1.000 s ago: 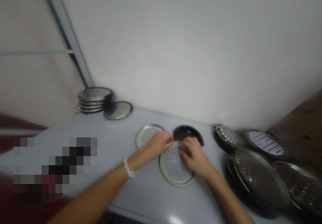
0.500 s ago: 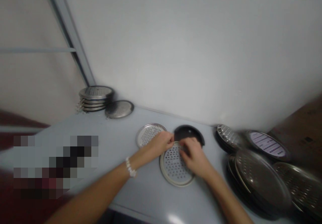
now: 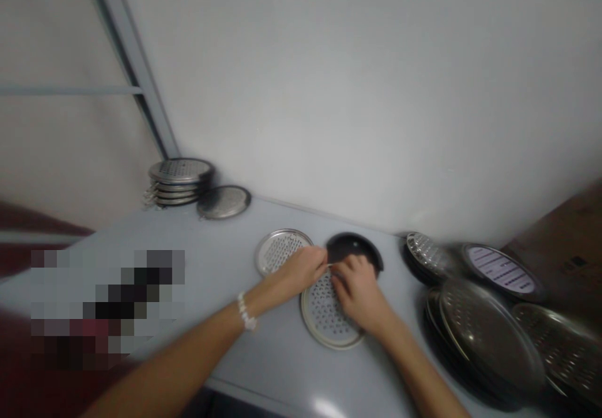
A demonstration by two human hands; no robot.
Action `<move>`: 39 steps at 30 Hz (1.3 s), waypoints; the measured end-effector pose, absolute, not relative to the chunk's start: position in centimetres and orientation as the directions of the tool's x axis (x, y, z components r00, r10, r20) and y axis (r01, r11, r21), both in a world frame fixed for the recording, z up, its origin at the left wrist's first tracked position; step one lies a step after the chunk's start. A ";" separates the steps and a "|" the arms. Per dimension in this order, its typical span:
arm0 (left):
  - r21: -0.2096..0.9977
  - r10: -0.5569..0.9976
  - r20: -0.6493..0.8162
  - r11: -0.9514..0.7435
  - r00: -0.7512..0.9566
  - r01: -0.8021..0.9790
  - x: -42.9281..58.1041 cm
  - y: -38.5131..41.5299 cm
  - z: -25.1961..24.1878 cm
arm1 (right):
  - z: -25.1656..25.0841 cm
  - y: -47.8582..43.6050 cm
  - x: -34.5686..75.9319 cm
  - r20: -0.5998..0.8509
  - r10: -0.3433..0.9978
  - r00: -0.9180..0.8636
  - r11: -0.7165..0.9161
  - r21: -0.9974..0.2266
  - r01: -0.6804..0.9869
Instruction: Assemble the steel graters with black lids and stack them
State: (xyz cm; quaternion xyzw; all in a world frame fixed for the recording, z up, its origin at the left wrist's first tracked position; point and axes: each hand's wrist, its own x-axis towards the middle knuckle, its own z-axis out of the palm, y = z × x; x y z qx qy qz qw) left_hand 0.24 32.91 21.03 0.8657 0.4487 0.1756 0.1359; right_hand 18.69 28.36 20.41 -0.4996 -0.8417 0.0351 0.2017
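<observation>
A round metal grater point(image 3: 329, 318) with a pale rim lies in front of me, its far edge partly hidden under my hands. My left hand point(image 3: 308, 264), with a white bracelet at the wrist, is closed in a pinch at that far edge. Close beside it, my right hand point(image 3: 355, 286) has thumb and fingers bent together over the grater. A thin pale strip shows between both sets of fingertips; I cannot tell if it is the rim or a separate piece. Behind them rest a black round dish-like piece point(image 3: 350, 245) and a second round grater point(image 3: 277, 252).
At the back left is a stack of round graters point(image 3: 181, 173), with a single round disc point(image 3: 224, 202) beside it. Piled graters point(image 3: 489, 336) and one disc with a purple-white face point(image 3: 503, 269) fill the right side. A wall point(image 3: 329, 92) rises behind the grey table point(image 3: 263, 355).
My right hand has shifted slightly left, nearer to my left fingertips. The thin pale strip between them now shows more plainly. The grater has stayed almost in place.
</observation>
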 end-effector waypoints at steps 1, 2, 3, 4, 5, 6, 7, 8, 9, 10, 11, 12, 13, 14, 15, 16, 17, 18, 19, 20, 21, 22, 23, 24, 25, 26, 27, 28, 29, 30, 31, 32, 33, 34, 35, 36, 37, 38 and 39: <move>0.385 0.825 0.181 -0.560 0.535 0.734 0.3 32.9 21.0 | 20.4 28.4 18.6 0.306 0.856 -0.417 0.495 -0.255 0.831; 0.376 0.828 0.177 -0.556 0.531 0.742 0.3 32.9 20.9 | 20.4 28.4 18.6 0.307 0.856 -0.416 0.493 -0.249 0.833; 0.365 0.832 0.173 -0.552 0.528 0.750 0.4 32.8 20.9 | 20.4 28.4 18.6 0.307 0.856 -0.416 0.494 -0.243 0.835; 0.354 0.834 0.170 -0.549 0.525 0.757 0.4 32.8 20.9 | 20.4 28.3 18.5 0.307 0.855 -0.418 0.495 -0.238 0.836; 0.343 0.835 0.170 -0.547 0.523 0.764 0.4 32.7 20.8 | 20.4 28.3 18.5 0.307 0.854 -0.420 0.496 -0.233 0.837; 0.332 0.836 0.170 -0.547 0.522 0.768 0.4 32.7 20.8 | 20.3 28.3 18.5 0.306 0.853 -0.423 0.497 -0.229 0.837; 0.325 0.836 0.173 -0.547 0.521 0.771 0.5 32.7 20.8 | 20.3 28.4 18.5 0.306 0.852 -0.425 0.499 -0.227 0.836; 0.319 0.836 0.175 -0.548 0.520 0.773 0.5 32.6 20.7 | 20.3 28.4 18.5 0.305 0.851 -0.427 0.501 -0.228 0.835; 0.317 0.838 0.176 -0.545 0.517 0.776 0.5 32.6 20.7 | 20.3 28.4 18.5 0.305 0.851 -0.428 0.502 -0.229 0.834; 0.316 0.840 0.174 -0.542 0.514 0.779 0.5 32.6 20.7 | 20.3 28.4 18.5 0.303 0.851 -0.429 0.502 -0.231 0.833; 0.316 0.843 0.170 -0.537 0.511 0.782 0.5 32.5 20.7 | 20.3 28.5 18.5 0.301 0.852 -0.429 0.501 -0.230 0.834; 0.317 0.845 0.167 -0.534 0.508 0.784 0.6 32.5 20.7 | 20.2 28.5 18.4 0.299 0.854 -0.426 0.497 -0.226 0.838; 0.316 0.847 0.166 -0.531 0.505 0.786 0.6 32.5 20.7 | 20.2 28.6 18.4 0.298 0.856 -0.423 0.492 -0.217 0.843; 0.316 0.848 0.165 -0.529 0.504 0.788 0.7 32.4 20.8 | 20.2 28.6 18.4 0.297 0.858 -0.420 0.487 -0.207 0.849; 0.314 0.849 0.162 -0.528 0.503 0.789 0.8 32.3 20.8 | 20.2 28.6 18.4 0.299 0.859 -0.415 0.481 -0.197 0.854; 0.313 0.850 0.158 -0.526 0.502 0.791 0.9 32.3 20.9 | 20.3 28.6 18.3 0.300 0.861 -0.412 0.477 -0.190 0.858; 0.310 0.852 0.153 -0.523 0.501 0.794 0.9 32.2 21.0 | 20.3 28.6 18.3 0.301 0.862 -0.408 0.473 -0.185 0.862; 0.308 0.853 0.147 -0.520 0.500 0.797 1.0 32.2 21.0 | 20.3 28.6 18.3 0.300 0.863 -0.405 0.469 -0.183 0.864; 0.306 0.854 0.143 -0.518 0.500 0.798 1.0 32.1 21.1 | 20.3 28.6 18.2 0.300 0.865 -0.402 0.466 -0.182 0.866; 0.304 0.855 0.141 -0.518 0.500 0.800 1.1 32.1 21.1 | 20.3 28.6 18.2 0.300 0.866 -0.400 0.463 -0.182 0.867; 0.301 0.854 0.141 -0.519 0.501 0.800 1.1 32.1 21.1 | 20.3 28.5 18.2 0.302 0.867 -0.396 0.461 -0.183 0.868; 0.299 0.853 0.143 -0.521 0.502 0.800 1.1 32.1 21.0 | 20.3 28.5 18.2 0.306 0.867 -0.394 0.460 -0.184 0.869; 0.296 0.853 0.145 -0.522 0.502 0.800 1.0 32.2 21.0 | 20.3 28.4 18.2 0.311 0.865 -0.393 0.461 -0.185 0.868; 0.293 0.852 0.147 -0.522 0.502 0.801 1.0 32.2 20.9 | 20.3 28.2 18.2 0.316 0.862 -0.398 0.468 -0.188 0.864; 0.292 0.851 0.149 -0.524 0.503 0.800 0.9 32.3 20.8 | 20.3 28.1 18.2 0.319 0.857 -0.405 0.476 -0.192 0.858; 0.292 0.848 0.153 -0.530 0.508 0.797 0.8 32.4 20.7 | 20.3 28.0 18.2 0.319 0.853 -0.412 0.486 -0.198 0.851; 0.291 0.842 0.158 -0.539 0.516 0.790 0.6 32.5 20.6 | 20.3 27.9 18.2 0.320 0.850 -0.418 0.494 -0.210 0.844; 0.288 0.834 0.163 -0.551 0.527 0.783 0.5 32.6 20.6 | 20.2 27.8 18.2 0.321 0.849 -0.420 0.499 -0.227 0.836; 0.287 0.827 0.169 -0.562 0.537 0.776 0.4 32.7 20.6 | 20.2 27.8 18.2 0.323 0.850 -0.417 0.501 -0.248 0.829; 0.287 0.821 0.176 -0.571 0.543 0.769 0.4 32.7 20.6 | 20.1 27.8 18.3 0.326 0.851 -0.411 0.501 -0.273 0.821; 0.290 0.818 0.185 -0.575 0.545 0.765 0.3 32.8 20.6 | 19.9 27.9 18.3 0.333 0.853 -0.403 0.501 -0.301 0.812; 0.296 0.816 0.194 -0.577 0.544 0.761 0.3 32.8 20.7 | 19.8 28.1 18.5 0.344 0.853 -0.392 0.501 -0.330 0.800; 0.305 0.816 0.203 -0.578 0.541 0.757 0.3 32.8 20.7 | 19.6 28.3 18.6 0.358 0.854 -0.378 0.500 -0.360 0.788; 0.315 0.815 0.212 -0.579 0.539 0.752 0.3 32.8 20.8 | 19.4 28.6 18.9 0.373 0.855 -0.360 0.496 -0.388 0.777; 0.324 0.814 0.218 -0.580 0.538 0.747 0.3 32.8 20.9 | 19.2 28.8 19.1 0.390 0.858 -0.334 0.488 -0.415 0.768; 0.333 0.812 0.223 -0.583 0.539 0.741 0.3 32.8 20.9 | 19.0 29.1 19.4 0.407 0.861 -0.306 0.478 -0.440 0.760; 0.343 0.810 0.227 -0.586 0.541 0.734 0.3 32.8 21.0 | 18.8 29.3 19.6 0.419 0.864 -0.279 0.468 -0.464 0.752; 0.353 0.810 0.233 -0.587 0.539 0.729 0.3 32.8 21.1 | 18.7 29.6 19.9 0.426 0.868 -0.255 0.458 -0.487 0.743; 0.361 0.811 0.240 -0.584 0.533 0.727 0.3 32.8 21.2 | 18.6 29.8 20.1 0.431 0.871 -0.235 0.449 -0.508 0.735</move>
